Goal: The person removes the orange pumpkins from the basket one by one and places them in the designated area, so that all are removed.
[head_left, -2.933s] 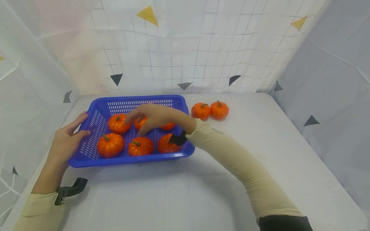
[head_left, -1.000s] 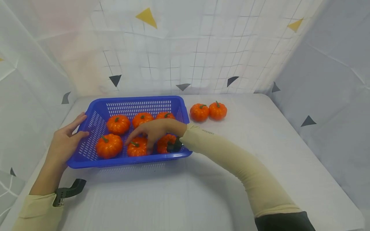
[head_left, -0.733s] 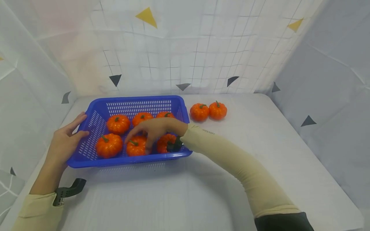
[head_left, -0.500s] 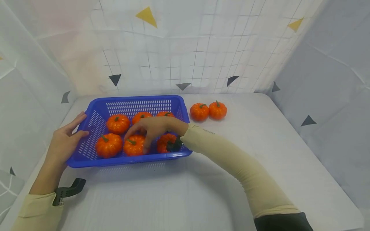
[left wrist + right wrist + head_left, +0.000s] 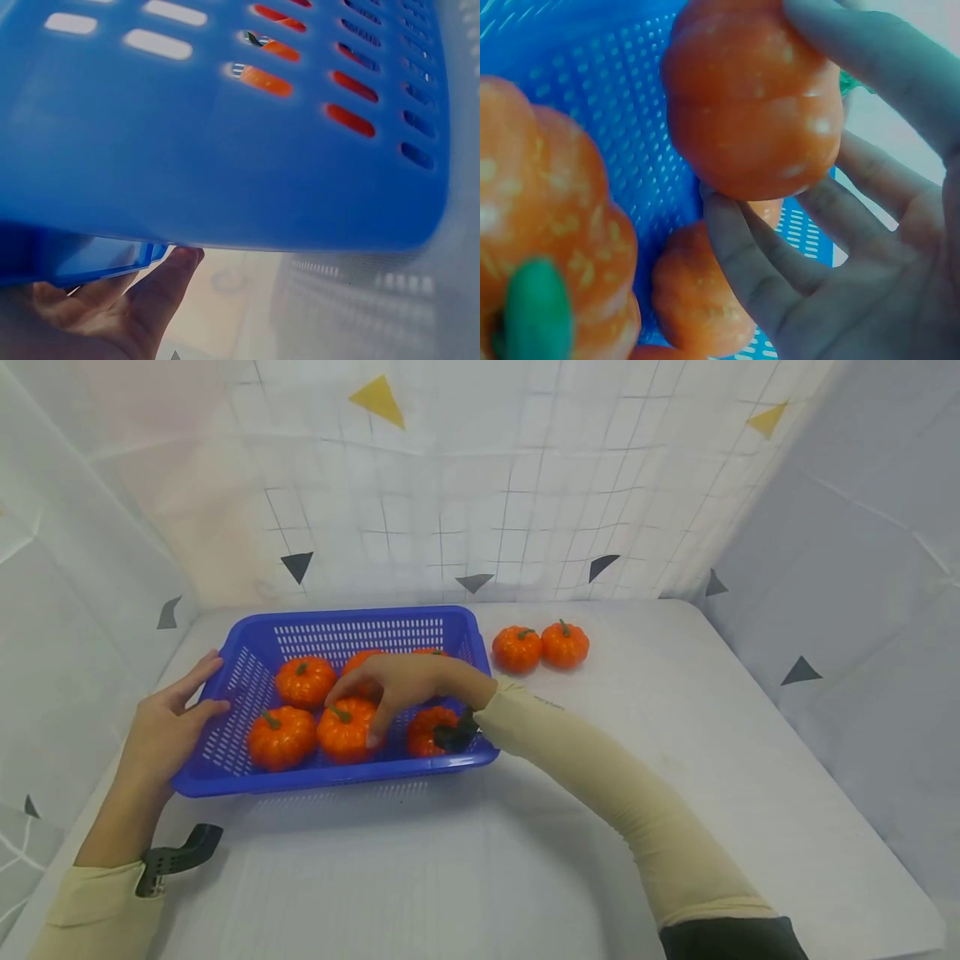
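Gripped pumpkin (image 5: 347, 732): sits higher, nearer the left grip (image 5: 172, 712) than before.
Right grip (image 5: 401, 681): clamped round that pumpkin.
Basket (image 5: 337, 774): unmoved, rim held by left grip.

The pumpkin (image 5: 347, 739) is orange, glossy and ribbed, its green stem uppermost. It is held by the right hand (image 5: 401, 679), inside the basket (image 5: 337, 775) at the middle of the near side; contact with the floor cannot be determined. The basket is blue, rectangular and perforated, and stands on the counter (image 5: 450, 868).
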### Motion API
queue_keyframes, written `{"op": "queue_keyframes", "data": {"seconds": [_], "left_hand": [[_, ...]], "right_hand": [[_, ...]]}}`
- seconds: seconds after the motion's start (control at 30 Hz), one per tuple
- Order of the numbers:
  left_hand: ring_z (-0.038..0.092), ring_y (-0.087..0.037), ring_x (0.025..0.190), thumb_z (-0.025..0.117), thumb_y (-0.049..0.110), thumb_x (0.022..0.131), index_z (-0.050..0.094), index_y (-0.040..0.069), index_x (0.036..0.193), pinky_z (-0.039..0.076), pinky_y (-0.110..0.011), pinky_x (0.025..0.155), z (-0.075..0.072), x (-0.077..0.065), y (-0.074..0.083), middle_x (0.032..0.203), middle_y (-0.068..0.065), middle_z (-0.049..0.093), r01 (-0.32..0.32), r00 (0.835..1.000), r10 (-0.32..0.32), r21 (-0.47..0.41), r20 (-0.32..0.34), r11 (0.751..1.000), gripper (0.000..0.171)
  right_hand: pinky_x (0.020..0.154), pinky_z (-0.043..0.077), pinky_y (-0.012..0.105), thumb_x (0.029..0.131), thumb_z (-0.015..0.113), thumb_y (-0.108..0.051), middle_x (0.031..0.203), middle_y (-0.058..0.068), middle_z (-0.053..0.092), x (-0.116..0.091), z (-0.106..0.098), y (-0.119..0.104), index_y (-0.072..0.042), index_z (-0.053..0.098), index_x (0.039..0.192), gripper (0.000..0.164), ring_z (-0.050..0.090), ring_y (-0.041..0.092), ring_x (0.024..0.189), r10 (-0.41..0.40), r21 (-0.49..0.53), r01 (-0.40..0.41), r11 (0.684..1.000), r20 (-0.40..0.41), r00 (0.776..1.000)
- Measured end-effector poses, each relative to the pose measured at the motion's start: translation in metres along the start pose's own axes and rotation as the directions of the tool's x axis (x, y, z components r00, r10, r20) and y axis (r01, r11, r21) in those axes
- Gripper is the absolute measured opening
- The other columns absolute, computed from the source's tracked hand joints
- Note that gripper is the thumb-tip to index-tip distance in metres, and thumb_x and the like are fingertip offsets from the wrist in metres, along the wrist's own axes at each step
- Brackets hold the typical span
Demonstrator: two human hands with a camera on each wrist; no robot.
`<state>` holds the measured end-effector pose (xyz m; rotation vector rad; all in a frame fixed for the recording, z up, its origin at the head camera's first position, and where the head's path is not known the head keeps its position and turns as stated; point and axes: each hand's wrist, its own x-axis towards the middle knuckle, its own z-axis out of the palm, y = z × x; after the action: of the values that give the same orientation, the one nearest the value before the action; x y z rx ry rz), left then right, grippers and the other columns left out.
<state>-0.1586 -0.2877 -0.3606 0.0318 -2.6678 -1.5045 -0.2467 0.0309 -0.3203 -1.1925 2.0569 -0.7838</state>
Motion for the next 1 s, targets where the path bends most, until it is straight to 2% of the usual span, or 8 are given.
{"op": "queue_keyframes", "data": {"seconds": [0.1,0.37,0.7,1.0], "left_hand": [[0.012,-0.036,0.156,0.053,0.026,0.109,0.031,0.021,0.164,0.017,-0.067,0.118,0.001,0.000,-0.001,0.169,0.008,0.024,0.006,1.000,-0.006,-0.001,-0.001,1.000,0.060],[0.012,-0.035,0.156,0.054,0.026,0.109,0.032,0.022,0.164,0.018,-0.066,0.118,0.000,-0.001,0.000,0.168,0.011,0.025,0.017,1.000,-0.017,-0.001,-0.006,1.000,0.059],[0.014,-0.034,0.156,0.054,0.026,0.109,0.032,0.024,0.164,0.021,-0.064,0.118,-0.001,0.001,-0.001,0.168,0.011,0.025,0.008,1.000,-0.008,0.003,-0.006,1.000,0.059],[0.012,-0.034,0.156,0.053,0.026,0.109,0.032,0.022,0.164,0.016,-0.065,0.119,0.000,0.001,-0.001,0.168,0.009,0.025,0.000,1.000,0.000,0.004,-0.006,1.000,0.059]], "right_hand": [[0.108,0.040,0.032,0.082,0.091,-0.028,0.138,-0.013,0.054,-0.003,-0.001,0.001,-0.028,0.066,0.141,0.064,0.044,0.009,0.127,0.010,0.006,-0.009,1.000,-0.020,1.000],[0.107,0.042,0.031,0.082,0.090,-0.029,0.143,-0.010,0.055,-0.012,-0.005,0.001,-0.023,0.064,0.144,0.068,0.046,0.011,0.129,-0.051,-0.038,0.049,0.998,-0.053,0.997],[0.105,0.046,0.032,0.084,0.087,-0.039,0.143,-0.008,0.058,-0.025,-0.014,-0.007,-0.020,0.062,0.146,0.069,0.051,0.016,0.127,-0.072,-0.061,0.066,0.996,-0.101,0.992],[0.106,0.046,0.036,0.084,0.088,-0.036,0.143,-0.005,0.058,-0.037,-0.017,-0.015,-0.018,0.062,0.146,0.070,0.052,0.018,0.127,-0.067,-0.034,0.062,0.997,-0.145,0.987]]}}
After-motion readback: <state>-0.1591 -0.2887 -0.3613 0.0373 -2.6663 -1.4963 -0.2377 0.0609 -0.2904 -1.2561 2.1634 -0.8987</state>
